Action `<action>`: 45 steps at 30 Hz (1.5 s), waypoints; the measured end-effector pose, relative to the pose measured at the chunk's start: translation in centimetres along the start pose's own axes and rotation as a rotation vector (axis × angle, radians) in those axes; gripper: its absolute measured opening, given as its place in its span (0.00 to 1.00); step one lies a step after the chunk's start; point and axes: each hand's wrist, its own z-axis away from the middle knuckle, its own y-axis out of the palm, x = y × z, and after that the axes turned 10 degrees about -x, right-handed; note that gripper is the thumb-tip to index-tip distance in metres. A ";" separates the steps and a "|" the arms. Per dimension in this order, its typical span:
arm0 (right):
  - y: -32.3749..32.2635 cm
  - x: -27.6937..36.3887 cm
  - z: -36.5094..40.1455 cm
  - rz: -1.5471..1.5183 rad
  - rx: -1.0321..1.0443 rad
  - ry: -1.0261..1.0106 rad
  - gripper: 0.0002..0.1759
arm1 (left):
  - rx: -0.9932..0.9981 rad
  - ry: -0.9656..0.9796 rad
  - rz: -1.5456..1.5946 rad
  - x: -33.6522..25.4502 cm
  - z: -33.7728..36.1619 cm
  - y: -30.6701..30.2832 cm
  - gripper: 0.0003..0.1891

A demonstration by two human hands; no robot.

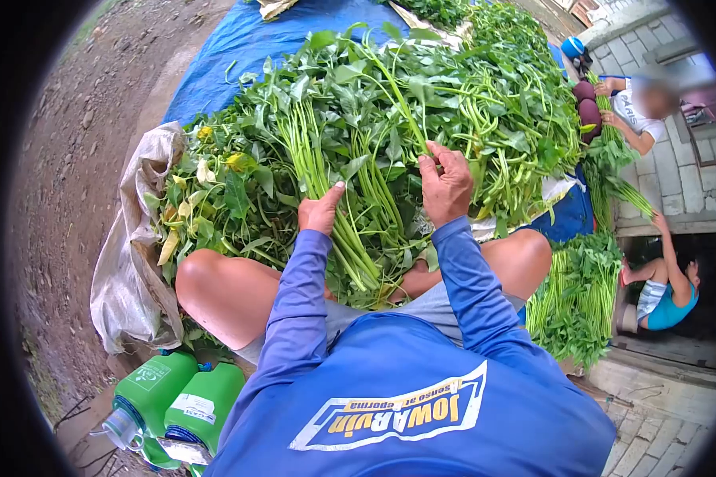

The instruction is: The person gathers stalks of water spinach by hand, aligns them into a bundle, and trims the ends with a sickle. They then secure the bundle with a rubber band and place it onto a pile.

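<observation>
We see green water spinach (pixel 310 151), a bright blue tarp (pixel 207 67), a blue shirt (pixel 422 342) lettered white and yellow, green jugs (pixel 163 385).

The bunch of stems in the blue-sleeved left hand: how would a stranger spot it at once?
Start with the big heap of leafy greens before the seated person. On its near side, the left hand holds the bunch of stems, slanting from upper left to lower right. Unlike the clump just right of it, it has the thumb laid across it.
</observation>
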 end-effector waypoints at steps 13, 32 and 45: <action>6.4 0.0 11.4 -0.201 0.673 0.382 0.21 | 0.326 -0.562 0.445 7.0 -2.6 -0.8 0.40; 9.0 -8.8 12.1 0.048 0.297 0.473 0.14 | -0.147 0.068 0.042 -2.9 -1.9 -4.7 0.13; 7.4 -8.8 10.4 0.450 0.563 0.232 0.17 | -0.120 -0.008 0.043 -2.4 -2.1 -3.9 0.14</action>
